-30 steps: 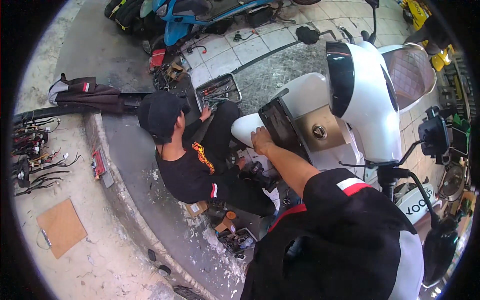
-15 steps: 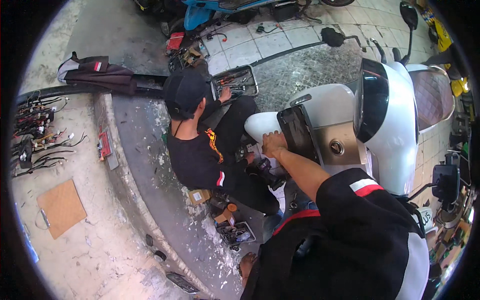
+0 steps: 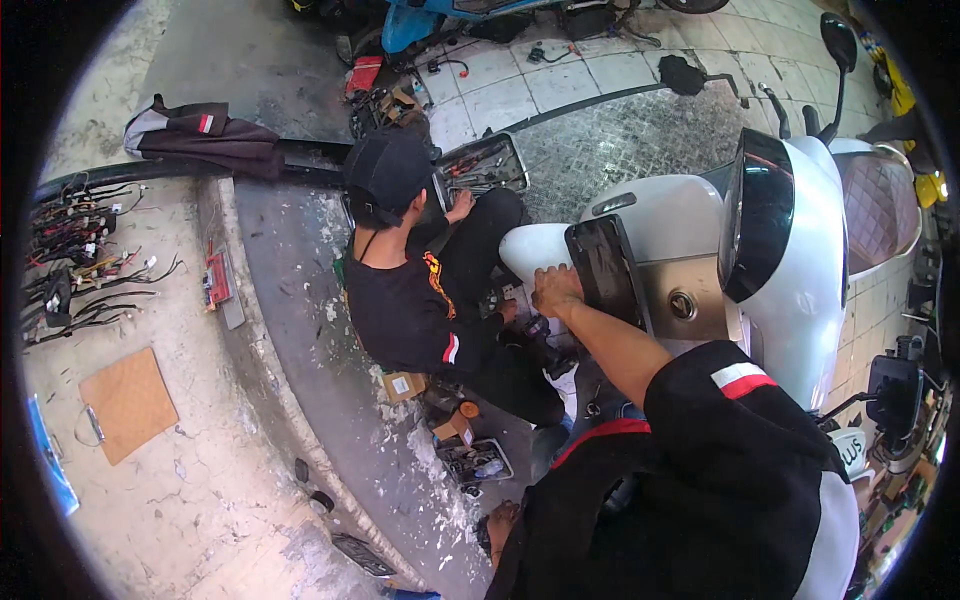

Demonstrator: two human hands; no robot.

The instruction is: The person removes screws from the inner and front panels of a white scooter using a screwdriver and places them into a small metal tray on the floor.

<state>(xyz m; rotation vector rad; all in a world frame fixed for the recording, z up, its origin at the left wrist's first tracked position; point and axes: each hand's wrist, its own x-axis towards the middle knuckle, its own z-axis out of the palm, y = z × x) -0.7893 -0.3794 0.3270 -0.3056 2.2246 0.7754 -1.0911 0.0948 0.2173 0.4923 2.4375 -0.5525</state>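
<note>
My right hand (image 3: pixel 557 291) reaches out to the white scooter, its fingers bent over the near edge of a dark rectangular panel (image 3: pixel 606 268). This panel lies tilted between the scooter's rounded white fender (image 3: pixel 528 250) and a gold-brown body cover (image 3: pixel 683 290) with a round emblem. Low in the picture, beside my dark shirt, my left hand (image 3: pixel 503 524) is partly seen; its fingers are too unclear to read. Close to my right hand sits a co-worker (image 3: pixel 400 290) in black, one hand (image 3: pixel 460 205) at a tray of tools (image 3: pixel 520 165).
A parts bin (image 3: pixel 505 462) and small cardboard boxes (image 3: pixel 403 386) stand by the co-worker. On the raised ledge at left lie wiring harnesses (image 3: pixel 85 255) and a clipboard (image 3: pixel 128 405). A jacket (image 3: pixel 205 138) hangs over a black rail. Behind stands a blue motorbike (image 3: pixel 410 28).
The whole view has shifted slightly, moving the scene a little to the right. My right hand stays at the dark panel; the co-worker's hand remains at the tool tray.
</note>
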